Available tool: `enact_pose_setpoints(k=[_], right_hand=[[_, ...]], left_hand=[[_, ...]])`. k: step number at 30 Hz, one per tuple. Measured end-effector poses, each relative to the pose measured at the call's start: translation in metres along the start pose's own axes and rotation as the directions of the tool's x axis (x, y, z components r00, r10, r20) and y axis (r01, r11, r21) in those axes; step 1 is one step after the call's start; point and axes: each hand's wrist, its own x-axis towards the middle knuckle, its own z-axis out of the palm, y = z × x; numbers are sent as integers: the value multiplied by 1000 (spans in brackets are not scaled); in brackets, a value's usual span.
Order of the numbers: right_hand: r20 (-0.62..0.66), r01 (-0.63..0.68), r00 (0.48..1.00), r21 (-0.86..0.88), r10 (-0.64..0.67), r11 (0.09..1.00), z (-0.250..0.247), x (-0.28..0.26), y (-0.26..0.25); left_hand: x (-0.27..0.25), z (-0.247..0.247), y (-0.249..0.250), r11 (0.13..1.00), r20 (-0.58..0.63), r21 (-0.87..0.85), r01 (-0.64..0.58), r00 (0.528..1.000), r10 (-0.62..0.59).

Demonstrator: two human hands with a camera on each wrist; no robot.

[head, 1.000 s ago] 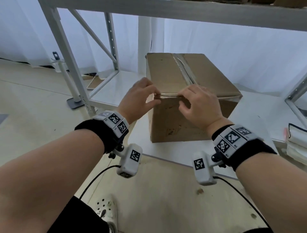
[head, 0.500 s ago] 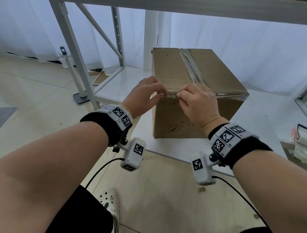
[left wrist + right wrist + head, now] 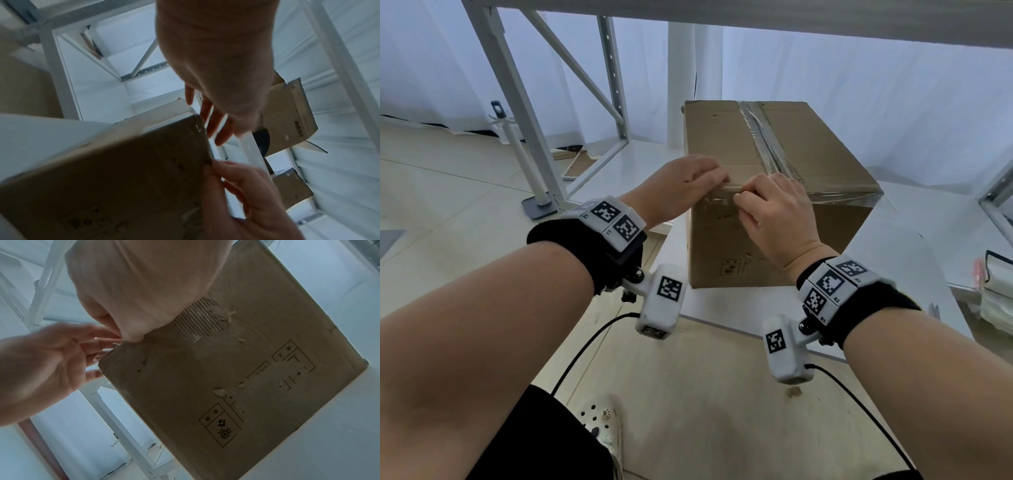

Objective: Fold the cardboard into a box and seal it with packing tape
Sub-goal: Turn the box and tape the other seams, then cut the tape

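A closed brown cardboard box (image 3: 774, 144) stands on a white shelf board (image 3: 893, 274). Clear packing tape (image 3: 763, 137) runs along its top seam, and another strip (image 3: 839, 197) covers the near top edge. My left hand (image 3: 688, 185) lies over the box's near left top corner, fingers fairly straight on the top and thumb on the side, as the left wrist view (image 3: 209, 116) shows. Just right of it, my right hand (image 3: 774, 209) has curled fingers and pinches the tape at the edge. The right wrist view shows torn paper on the box's front face (image 3: 226, 369).
White metal rack uprights (image 3: 517, 113) stand to the left and a beam (image 3: 722, 13) crosses overhead. A white stand pole (image 3: 524, 154) is on the floor at left. Stacked pale items (image 3: 996, 291) sit at the right edge. Another open cardboard box (image 3: 292, 116) shows behind.
My right hand has slid left along the near top edge until it almost meets my left hand. The left hand's fingers have flattened onto the corner. The box has not moved.
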Motion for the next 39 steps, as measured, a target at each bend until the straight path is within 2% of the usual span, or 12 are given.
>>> enact_pose_setpoints(k=[3,7,9,11,14,19,22,25,30,32,35,39], right_hand=[[-4,-13,1000,4,13,1000,1,1,0],[22,-23,999,9,23,1000,1,1,1],[84,-34,996,42,31,999,-2,1,1],[159,-123,982,147,99,981,-6,5,1],[227,-309,942,306,246,901,-11,21,3],[431,-332,859,64,274,941,-2,27,2],[419,-325,861,20,287,946,2,26,1],[428,-297,861,-13,274,955,1,28,0],[495,-228,838,-66,231,971,-3,27,-2],[503,-192,843,-53,193,980,-7,27,-1],[485,-178,855,-59,184,982,-15,24,4],[487,-232,834,-115,259,966,-20,12,16]], left_hand=[[2,5,-11,986,-70,154,-58,995,69],[0,8,-24,979,-100,180,-98,988,117],[-1,9,-27,973,-87,195,-120,986,139],[-2,11,-28,968,-94,203,-146,981,167],[-4,13,-33,960,-101,227,-165,976,191],[-11,16,-32,958,-85,213,-192,973,214],[-13,11,-33,981,-107,136,-139,982,154],[-15,10,-34,987,-115,128,-97,987,112],[-16,1,-33,980,21,175,-91,996,89],[-18,-7,-34,982,29,174,-74,997,70],[-23,-12,-31,980,-25,189,-56,998,62],[-8,3,-11,961,-113,275,38,994,-7]])
